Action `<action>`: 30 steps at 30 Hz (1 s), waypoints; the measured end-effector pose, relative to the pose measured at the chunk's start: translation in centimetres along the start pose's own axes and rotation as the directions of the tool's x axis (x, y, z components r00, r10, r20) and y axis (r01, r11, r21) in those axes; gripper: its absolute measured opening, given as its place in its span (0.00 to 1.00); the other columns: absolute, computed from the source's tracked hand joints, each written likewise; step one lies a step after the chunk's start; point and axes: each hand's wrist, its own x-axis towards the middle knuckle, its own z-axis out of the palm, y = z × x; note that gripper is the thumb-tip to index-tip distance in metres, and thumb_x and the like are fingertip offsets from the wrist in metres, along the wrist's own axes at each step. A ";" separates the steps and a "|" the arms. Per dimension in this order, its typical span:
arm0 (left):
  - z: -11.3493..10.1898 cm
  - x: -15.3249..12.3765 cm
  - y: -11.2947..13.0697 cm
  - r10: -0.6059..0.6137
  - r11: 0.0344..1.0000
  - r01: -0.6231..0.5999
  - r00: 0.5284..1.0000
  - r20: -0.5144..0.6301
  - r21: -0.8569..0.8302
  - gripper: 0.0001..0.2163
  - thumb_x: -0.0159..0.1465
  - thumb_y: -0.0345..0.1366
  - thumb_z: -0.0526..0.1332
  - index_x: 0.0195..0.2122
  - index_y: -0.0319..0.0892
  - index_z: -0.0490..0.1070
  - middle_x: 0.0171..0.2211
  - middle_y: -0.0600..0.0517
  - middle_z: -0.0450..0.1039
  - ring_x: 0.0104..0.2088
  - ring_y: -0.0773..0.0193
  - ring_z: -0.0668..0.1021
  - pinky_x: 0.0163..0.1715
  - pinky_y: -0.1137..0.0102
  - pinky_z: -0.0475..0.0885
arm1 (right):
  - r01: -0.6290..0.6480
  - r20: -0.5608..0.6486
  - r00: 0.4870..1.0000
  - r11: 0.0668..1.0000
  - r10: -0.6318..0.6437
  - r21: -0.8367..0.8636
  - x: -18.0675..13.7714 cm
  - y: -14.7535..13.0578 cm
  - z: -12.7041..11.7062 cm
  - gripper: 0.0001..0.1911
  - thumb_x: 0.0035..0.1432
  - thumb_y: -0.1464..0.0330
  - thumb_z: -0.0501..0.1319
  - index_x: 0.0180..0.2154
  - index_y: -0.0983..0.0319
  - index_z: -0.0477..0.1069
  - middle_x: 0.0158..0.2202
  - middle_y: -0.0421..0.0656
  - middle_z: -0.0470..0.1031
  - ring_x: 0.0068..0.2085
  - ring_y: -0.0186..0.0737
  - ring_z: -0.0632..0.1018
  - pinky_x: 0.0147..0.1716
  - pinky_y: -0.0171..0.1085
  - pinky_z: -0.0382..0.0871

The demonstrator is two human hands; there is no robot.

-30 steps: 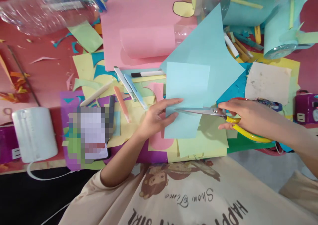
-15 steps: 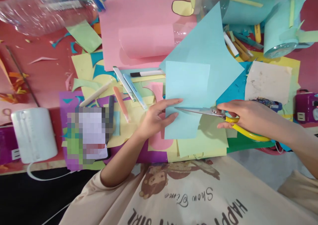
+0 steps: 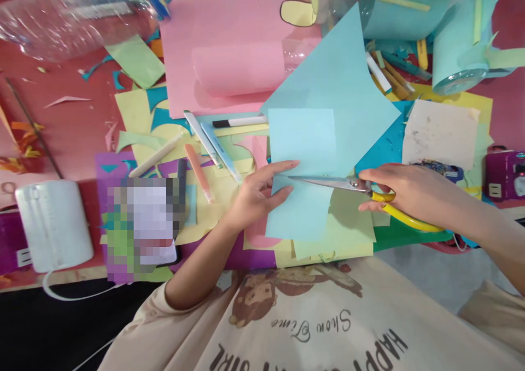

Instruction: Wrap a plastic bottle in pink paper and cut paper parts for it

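A small light blue sheet of paper [image 3: 301, 139] lies over a bigger light blue sheet [image 3: 328, 76]. Across its middle run the closed blades of yellow-handled scissors [image 3: 338, 183], pointing left. My right hand [image 3: 414, 193] has its fingers in the scissors' handles. At the sheet's left edge, my left hand [image 3: 262, 190] grips the paper, index finger above the blade tip and thumb below it. The lower part of the paper [image 3: 297, 215] sits on the near side of the blades, tilted away from the upper part. Whether a strip still joins the two parts is hidden.
Pens [image 3: 221, 152] and paper scraps lie left of my left hand. Pink card [image 3: 180, 59] with a pink-wrapped bottle [image 3: 241, 68] is farther back. A phone [image 3: 158, 256], partly blurred out, lies near left beside a white box [image 3: 55, 226]. Blue-wrapped bottles [image 3: 459, 48] stand back right.
The scissor blades have closed across the small sheet. Its upper part has turned slightly, and the lower part has swung down toward me. Both hands stay almost in place.
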 end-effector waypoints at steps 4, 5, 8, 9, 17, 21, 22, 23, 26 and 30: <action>0.0 0.0 0.2 0.002 1.000 -0.003 1.000 0.006 0.008 0.19 0.59 0.29 0.62 0.52 0.48 0.72 0.49 0.52 0.77 0.43 0.65 0.79 0.27 0.79 0.74 | -0.005 0.000 1.000 1.000 0.005 -0.024 -0.1 -0.3 0.0 0.27 0.59 0.43 0.49 0.41 0.57 0.69 0.31 0.45 0.74 0.32 0.48 0.76 0.26 0.39 0.64; 0.0 -0.1 0.2 0.001 1.000 -0.001 1.000 0.012 0.004 0.19 0.59 0.29 0.62 0.52 0.48 0.72 0.49 0.52 0.77 0.44 0.65 0.79 0.28 0.79 0.74 | -0.008 0.006 1.000 1.000 0.008 -0.022 -0.2 -0.4 -0.1 0.26 0.59 0.43 0.49 0.40 0.57 0.68 0.31 0.45 0.74 0.31 0.48 0.76 0.26 0.39 0.64; 0.1 -0.2 0.0 -0.008 1.000 0.008 0.999 0.034 0.002 0.20 0.60 0.29 0.62 0.53 0.48 0.71 0.51 0.52 0.76 0.45 0.64 0.79 0.30 0.78 0.75 | 0.002 0.022 1.000 1.000 -0.001 -0.022 -0.2 -0.8 -0.1 0.26 0.60 0.44 0.49 0.40 0.57 0.68 0.29 0.44 0.73 0.31 0.47 0.75 0.26 0.39 0.64; 0.1 -0.3 -0.2 -0.008 1.000 0.008 0.999 0.042 0.007 0.20 0.60 0.29 0.62 0.54 0.49 0.71 0.51 0.52 0.76 0.45 0.64 0.79 0.31 0.78 0.75 | 0.011 0.022 1.000 1.000 -0.010 -0.027 -0.1 -0.9 0.0 0.26 0.60 0.44 0.48 0.40 0.58 0.67 0.29 0.44 0.73 0.31 0.46 0.75 0.26 0.39 0.64; 0.5 -0.5 -0.6 0.009 0.999 -0.012 0.997 0.071 0.046 0.19 0.61 0.32 0.61 0.55 0.48 0.70 0.52 0.50 0.75 0.47 0.62 0.79 0.32 0.76 0.77 | 0.048 -0.013 0.999 0.998 -0.049 -0.038 0.5 -1.3 0.3 0.27 0.60 0.43 0.48 0.39 0.59 0.67 0.23 0.41 0.69 0.26 0.42 0.72 0.22 0.36 0.59; 0.5 -0.4 -0.4 0.019 0.999 -0.022 0.998 0.058 0.045 0.20 0.60 0.30 0.61 0.54 0.49 0.70 0.52 0.51 0.76 0.47 0.63 0.79 0.31 0.78 0.76 | 0.036 -0.004 0.999 0.998 -0.037 -0.041 0.6 -1.6 0.0 0.25 0.61 0.45 0.50 0.39 0.60 0.68 0.22 0.40 0.67 0.24 0.39 0.70 0.20 0.35 0.57; 0.4 -0.4 -0.3 0.019 0.999 -0.022 0.998 0.057 0.045 0.20 0.60 0.30 0.61 0.54 0.49 0.70 0.52 0.52 0.76 0.47 0.64 0.79 0.30 0.78 0.75 | 0.033 -0.003 0.999 0.999 -0.033 -0.033 0.6 -1.6 0.0 0.25 0.61 0.46 0.50 0.39 0.60 0.68 0.22 0.40 0.67 0.23 0.38 0.69 0.20 0.34 0.57; 0.4 -0.4 -0.2 0.016 0.999 -0.019 0.998 0.057 0.046 0.20 0.60 0.29 0.61 0.54 0.49 0.70 0.52 0.52 0.76 0.47 0.64 0.79 0.29 0.79 0.75 | 0.030 0.001 1.000 0.999 -0.030 -0.021 0.7 -1.6 0.0 0.25 0.61 0.46 0.50 0.39 0.60 0.68 0.22 0.40 0.67 0.23 0.37 0.68 0.20 0.34 0.56; 0.4 -0.4 -0.2 0.004 0.999 -0.008 0.998 0.060 0.053 0.20 0.60 0.29 0.60 0.54 0.48 0.70 0.52 0.51 0.76 0.44 0.65 0.79 0.26 0.78 0.73 | 0.019 0.017 1.000 1.000 -0.019 0.003 0.7 -1.6 0.1 0.26 0.61 0.45 0.50 0.39 0.60 0.69 0.21 0.40 0.66 0.21 0.36 0.67 0.19 0.33 0.55; 0.4 -0.4 -0.2 -0.015 0.998 0.011 0.998 0.066 0.066 0.20 0.60 0.31 0.60 0.54 0.48 0.70 0.52 0.51 0.75 0.42 0.65 0.79 0.25 0.77 0.72 | 0.009 0.036 0.999 1.000 -0.009 0.021 0.6 -1.4 0.1 0.27 0.60 0.43 0.48 0.39 0.60 0.68 0.21 0.39 0.65 0.21 0.36 0.67 0.20 0.34 0.55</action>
